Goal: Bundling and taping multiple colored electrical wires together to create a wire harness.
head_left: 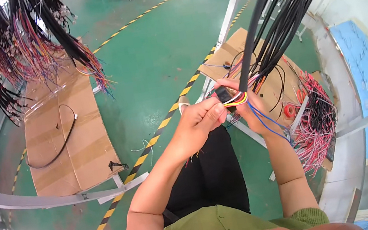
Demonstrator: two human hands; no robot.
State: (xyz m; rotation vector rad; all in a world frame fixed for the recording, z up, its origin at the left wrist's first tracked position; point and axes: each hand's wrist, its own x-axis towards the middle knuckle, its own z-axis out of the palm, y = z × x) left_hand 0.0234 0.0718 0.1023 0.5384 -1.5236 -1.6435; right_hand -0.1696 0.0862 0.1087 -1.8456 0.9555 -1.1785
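Where both hands meet at chest height, small black connector (223, 93) pinched between left hand (198, 121) thumb and fingers, held in the air above the green floor (155, 56). Short fan of yellow, red and white wires (239, 99) runs from connector rightward into right hand (245, 104). Right hand closed around those wire ends and around the lower end of a black sheathed cable bundle (271, 27) hanging from above; blue wire (266, 125) trails loose below the wrist. Both hands narrow, pinch grips, nothing free.

Progress, as judgement: several wires look seated in connector already, at least the blue one still outside, so probably mid-way through populating the plug. Cannot tell how many cavities remain; connector face too small to read.

Around: cardboard-topped table (287, 93) just behind the hands, carrying red tape rolls (289, 111) and a heap of red and pink wire offcuts (315, 127). Second cardboard sheet (70, 134) well apart to the left with one black cable loop (58, 136) on it. More harnesses with coloured wire tails (26, 44) hanging upper left. Yellow-black floor stripe (150, 145) passing under the arms.
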